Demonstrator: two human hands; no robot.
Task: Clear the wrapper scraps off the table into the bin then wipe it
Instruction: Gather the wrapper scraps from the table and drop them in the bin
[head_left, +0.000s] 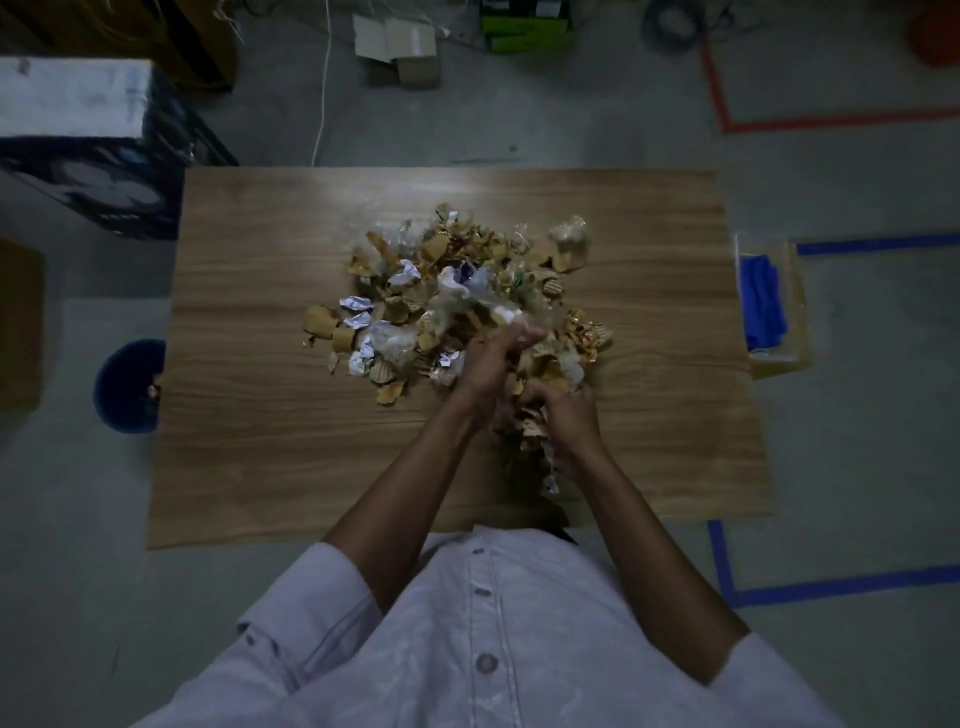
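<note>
Scrap pile (447, 296) mid-table (249, 415): left hand (493, 364) & right hand (563, 415) both clenched on scraps; compress tight w/ both before carrying to bin (130, 387), avoid dangling bits dropping.

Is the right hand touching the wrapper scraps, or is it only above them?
Touching. In the head view the right hand is closed around a bunch of wrapper scraps; gold and silver pieces stick out between its fingers and hang below it.

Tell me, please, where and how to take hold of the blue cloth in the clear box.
Pinch the blue cloth at its upper folded bulk, coming straight down from above: the clear box is open on top, and its walls block any sideways approach by the fingers.
</note>
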